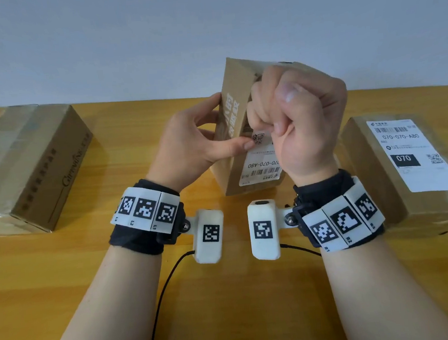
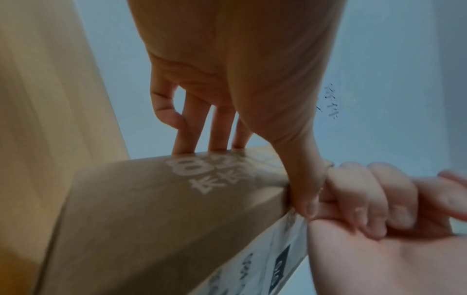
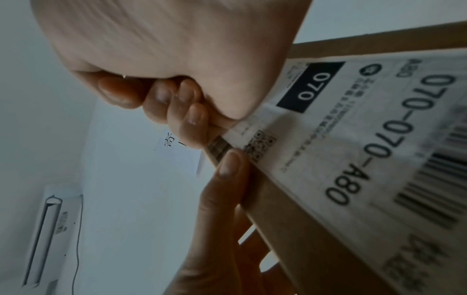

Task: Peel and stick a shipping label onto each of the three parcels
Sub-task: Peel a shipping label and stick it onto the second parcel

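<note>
A small brown parcel [image 1: 235, 106] stands tilted on end at the table's middle. My left hand [image 1: 188, 143] grips it, fingers on its far left side and thumb [image 3: 227, 165] pressing the corner of the white shipping label [image 1: 260, 166] on its near face. My right hand [image 1: 303, 125] is curled into a fist that presses against the label's [image 3: 366, 129] upper part and hides it; nothing shows inside the fist. A larger parcel [image 1: 399, 203] at the right carries a stuck label [image 1: 411, 153]. A long bare parcel [image 1: 27, 165] lies at the left.
The wooden table [image 1: 228, 291] runs to a pale wall behind. A black cable [image 1: 161, 297] trails from the left wrist camera toward the near edge. The two side parcels flank the hands with gaps of bare tabletop between.
</note>
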Available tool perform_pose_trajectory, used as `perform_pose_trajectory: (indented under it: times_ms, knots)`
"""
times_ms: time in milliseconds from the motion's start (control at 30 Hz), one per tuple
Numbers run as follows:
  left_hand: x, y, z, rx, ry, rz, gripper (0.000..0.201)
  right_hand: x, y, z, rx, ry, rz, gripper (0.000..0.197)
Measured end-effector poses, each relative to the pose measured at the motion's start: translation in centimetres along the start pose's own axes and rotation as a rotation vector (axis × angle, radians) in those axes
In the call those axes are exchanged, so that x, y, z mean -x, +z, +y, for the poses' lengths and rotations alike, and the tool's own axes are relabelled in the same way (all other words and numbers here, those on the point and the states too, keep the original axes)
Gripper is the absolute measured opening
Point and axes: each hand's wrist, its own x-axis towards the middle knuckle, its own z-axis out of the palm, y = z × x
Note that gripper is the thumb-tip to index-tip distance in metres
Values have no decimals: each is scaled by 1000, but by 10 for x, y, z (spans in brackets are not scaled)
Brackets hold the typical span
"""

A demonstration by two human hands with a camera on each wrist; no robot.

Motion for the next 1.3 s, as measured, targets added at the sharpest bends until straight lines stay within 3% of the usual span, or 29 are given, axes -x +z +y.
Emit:
perform_pose_trajectory:
  times_ms: [133,300,400,567,900,1000,1167,1300]
  knots:
    - [0,0,2,70,-54,53,74,3,0,5,90,39,14,38]
    - [-2,-1,3,212,-157,161,52,10,1,12,33,134,9,43]
    - [-1,-2,6,327,-204,215,56,13,4,15,-40,196,-26,41]
    - [-2,-7,9,429,-260,329,44,17,12,19,-145,347,-138,43]
    - [-3,-7,9,460,-263,410,62,19,9,19,-68,648,-341,41]
    - [-4,-8,7,472,-291,411,66,19,0,19,-107,610,-284,43]
    - [-5,-10,4,431,-359,429,67,12,-10,16,-292,402,47,42]
    - [-5,-4,6,431,-379,401,69,12,-7,17,-328,345,58,47]
